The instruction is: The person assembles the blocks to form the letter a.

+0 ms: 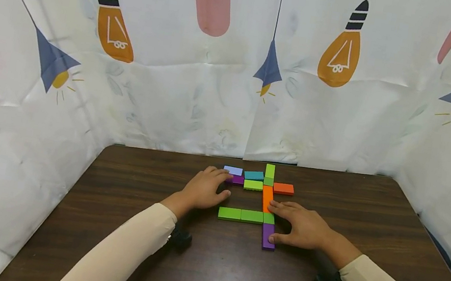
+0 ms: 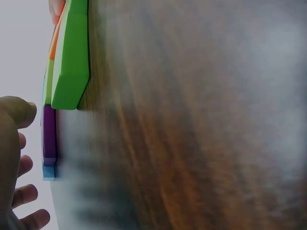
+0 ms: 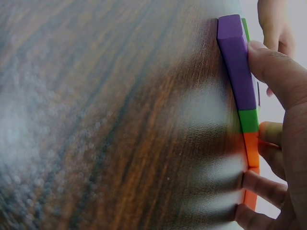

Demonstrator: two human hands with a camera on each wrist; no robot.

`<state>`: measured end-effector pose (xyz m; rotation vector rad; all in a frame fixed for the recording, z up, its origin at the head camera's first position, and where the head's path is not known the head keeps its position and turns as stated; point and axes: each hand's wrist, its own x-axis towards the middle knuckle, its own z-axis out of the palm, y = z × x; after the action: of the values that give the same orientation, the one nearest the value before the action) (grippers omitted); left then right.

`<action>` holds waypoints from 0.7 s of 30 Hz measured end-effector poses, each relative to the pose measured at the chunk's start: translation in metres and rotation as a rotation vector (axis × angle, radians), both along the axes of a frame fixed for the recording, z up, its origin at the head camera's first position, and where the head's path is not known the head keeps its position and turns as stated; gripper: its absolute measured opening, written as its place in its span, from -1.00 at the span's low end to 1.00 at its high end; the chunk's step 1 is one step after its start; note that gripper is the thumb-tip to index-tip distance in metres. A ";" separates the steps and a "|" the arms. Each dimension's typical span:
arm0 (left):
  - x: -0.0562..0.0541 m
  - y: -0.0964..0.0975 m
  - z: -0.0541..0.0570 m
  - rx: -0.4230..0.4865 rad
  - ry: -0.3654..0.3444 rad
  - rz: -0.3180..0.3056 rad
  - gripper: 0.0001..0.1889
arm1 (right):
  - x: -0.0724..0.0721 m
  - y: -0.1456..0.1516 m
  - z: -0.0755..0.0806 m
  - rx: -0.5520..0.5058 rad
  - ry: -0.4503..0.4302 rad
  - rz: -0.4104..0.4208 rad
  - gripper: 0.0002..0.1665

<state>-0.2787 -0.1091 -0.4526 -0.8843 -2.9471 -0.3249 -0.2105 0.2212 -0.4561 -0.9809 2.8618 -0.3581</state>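
Blocks (image 1: 251,216) in bright colours lie flat in a joined pattern towards the far side of the table (image 1: 103,229). Its spine begins nearest the person with a purple block (image 1: 268,237), then a small green block (image 1: 268,218), then an orange block (image 1: 267,198). Two green bars run left from the small green one, end to end. At the spine's far end, a red block (image 1: 283,188) juts right, while a lime block (image 1: 253,185) and a dark purple block (image 1: 237,179) reach left, with a teal block (image 1: 253,175) and a lavender block (image 1: 233,170) just behind them.

The right hand (image 1: 305,227) is spread and relaxed, gripping nothing: its thumb rests against the purple block and its forefinger touches the orange one. The left hand (image 1: 202,189) has loosely parted fingers over the dark purple block, closed round nothing; whether they touch it, I can't tell.

I'd say the step in hand is squaring up the joins. The next move calls for a light, even nudge, so that neighbours aren't knocked askew. White patterned cloth (image 1: 157,94) hangs behind.
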 end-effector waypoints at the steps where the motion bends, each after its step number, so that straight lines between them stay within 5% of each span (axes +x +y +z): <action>1: -0.001 0.001 0.000 -0.004 -0.004 0.007 -0.42 | 0.000 0.000 0.000 0.001 -0.002 -0.001 0.11; 21: -0.013 -0.006 0.001 -0.036 -0.079 0.101 -0.36 | 0.000 0.001 0.000 -0.013 0.003 0.009 0.09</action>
<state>-0.2915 -0.1155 -0.4517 -0.7397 -3.0656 -0.3090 -0.2104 0.2222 -0.4565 -0.9973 2.8603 -0.3745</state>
